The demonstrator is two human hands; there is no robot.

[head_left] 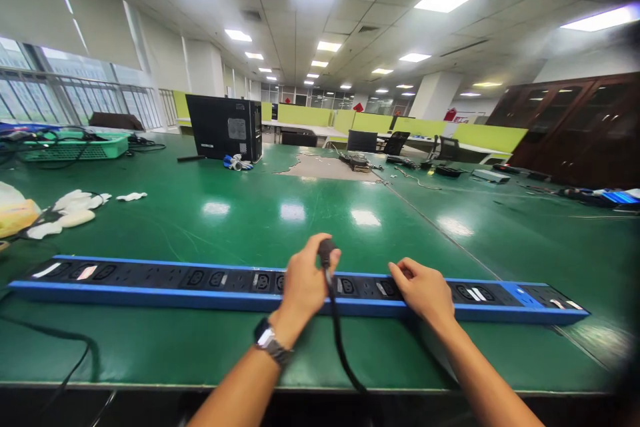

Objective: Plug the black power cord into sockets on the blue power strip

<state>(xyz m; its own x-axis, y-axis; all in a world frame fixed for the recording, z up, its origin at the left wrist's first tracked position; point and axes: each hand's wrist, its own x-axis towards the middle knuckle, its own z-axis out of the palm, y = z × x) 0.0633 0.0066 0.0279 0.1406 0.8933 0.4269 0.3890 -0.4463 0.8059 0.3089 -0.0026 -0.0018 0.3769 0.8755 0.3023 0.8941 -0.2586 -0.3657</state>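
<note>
A long blue and black power strip [227, 300] with several sockets lies across the green table near its front edge. My left hand [307, 283], with a watch [271, 341] on the wrist, is closed around a black power plug [327, 252] above the middle of the strip. The plug's black cord [337, 333] hangs down past the table's front edge. My right hand [425, 290] rests on the strip right of the middle, fingers curled at its far side. Its fingertips are partly hidden, but it seems to grip the strip's edge.
On the green table [240, 213] a black computer case [225, 127] stands at the back, with gloves [237, 162] beside it. A green basket [75, 147] of cables and crumpled white scraps [70, 210] are at left. Cables and small devices [490, 176] lie at back right.
</note>
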